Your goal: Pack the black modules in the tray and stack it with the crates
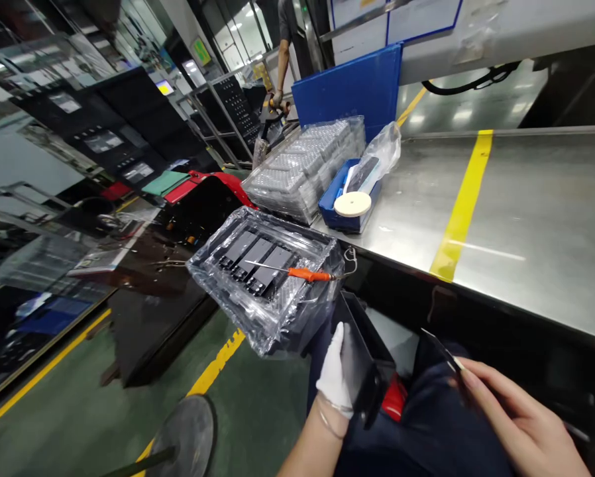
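My left hand (334,374), in a white glove, is closed round the side of a long black plastic housing (358,348), tilted above my lap with its hollow side showing. The bare right hand (513,414) pinches a slim knife-like blade (441,346) between thumb and fingers, its thin tip pointing up and left toward the housing but apart from it. Beyond the left hand is a plastic-lined tray (218,281) with several black parts (256,257) inside. Across it lies a tool with an orange handle (310,274) and a long thin metal shaft.
A steel bench (536,218) with a yellow stripe (464,205) runs along the right. On it stand a blue bin (340,218) with a cream disc (352,204) and stacked clear plastic trays (297,172). A round metal base (185,437) is on the floor; a person's arm (282,66) shows behind.
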`<state>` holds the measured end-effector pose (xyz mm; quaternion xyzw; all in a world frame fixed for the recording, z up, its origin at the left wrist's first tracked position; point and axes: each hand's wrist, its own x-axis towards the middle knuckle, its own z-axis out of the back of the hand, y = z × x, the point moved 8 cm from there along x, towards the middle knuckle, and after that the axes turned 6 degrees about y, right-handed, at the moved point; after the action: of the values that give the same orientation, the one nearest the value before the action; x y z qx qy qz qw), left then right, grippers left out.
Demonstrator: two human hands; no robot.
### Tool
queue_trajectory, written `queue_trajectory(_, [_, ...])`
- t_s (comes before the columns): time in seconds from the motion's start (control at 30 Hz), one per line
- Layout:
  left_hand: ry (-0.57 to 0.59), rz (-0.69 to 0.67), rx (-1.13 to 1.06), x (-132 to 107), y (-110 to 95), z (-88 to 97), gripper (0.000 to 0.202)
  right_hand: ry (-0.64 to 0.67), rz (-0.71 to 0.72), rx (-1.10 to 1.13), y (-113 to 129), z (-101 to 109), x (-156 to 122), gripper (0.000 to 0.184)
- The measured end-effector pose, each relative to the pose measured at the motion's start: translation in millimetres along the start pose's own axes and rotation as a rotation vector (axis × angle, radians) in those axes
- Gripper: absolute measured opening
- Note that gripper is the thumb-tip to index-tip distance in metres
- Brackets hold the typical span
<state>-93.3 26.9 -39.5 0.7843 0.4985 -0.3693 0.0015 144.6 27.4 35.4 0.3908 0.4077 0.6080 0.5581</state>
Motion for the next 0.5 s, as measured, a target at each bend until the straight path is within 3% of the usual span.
queue_trajectory(0.13, [0.118,0.0,-0.056,1.9,-1.6,2.7,0.041,0.306,0.069,0.017,34.3,-15.2,-8.5,0.026])
queue_trajectory(0.23, [0.087,0.04,-0.059,2.6,-1.1,5.9,0.04,0.48,0.132,-0.017,47.9,-29.1,-22.5,0.022])
queue_trajectory(0.37, [0.019,-0.025,-0.083,2.5,-5.8,7.2,0.034,0.496,0.169,-0.048,47.3,-33.9,-31.3,0.015])
queue_trajectory(0.5, [0.057,-0.049,-0.094,6.5,-4.1,7.9,0.038,0.535,0.235,-0.077,52.0,-36.8,-31.9,0.018])
